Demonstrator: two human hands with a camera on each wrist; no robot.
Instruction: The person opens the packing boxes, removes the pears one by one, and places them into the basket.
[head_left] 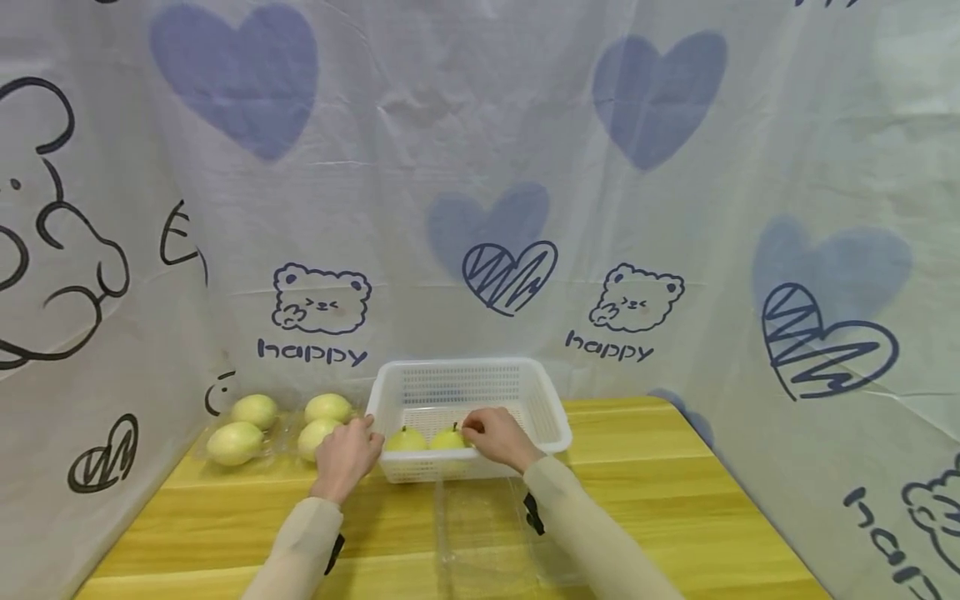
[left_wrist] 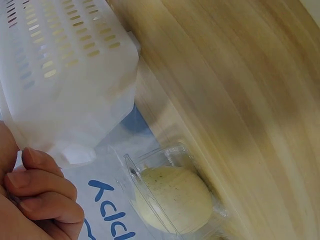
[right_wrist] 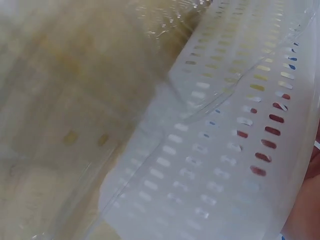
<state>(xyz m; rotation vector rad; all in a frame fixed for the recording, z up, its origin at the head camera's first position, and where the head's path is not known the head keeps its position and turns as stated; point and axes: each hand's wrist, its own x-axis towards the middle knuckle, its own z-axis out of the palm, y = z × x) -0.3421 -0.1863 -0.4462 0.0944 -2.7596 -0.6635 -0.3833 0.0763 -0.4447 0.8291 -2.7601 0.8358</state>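
A white slotted plastic basket stands at the table's back, with two yellow pears showing inside near its front wall. My left hand grips the basket's left rim, its fingers curled in the left wrist view beside the basket wall. Over the front wall reaches my right hand, its thumb and fingers bent at the right-hand pear near the stem. The left-hand pear sits beside it, untouched. In the right wrist view, only part of the right hand shows past the basket wall.
Left of the basket, several pale yellow fruits sit in clear plastic packs; one fruit shows closely in the left wrist view. A clear plastic container lies before the basket on the wooden table. A printed curtain hangs behind.
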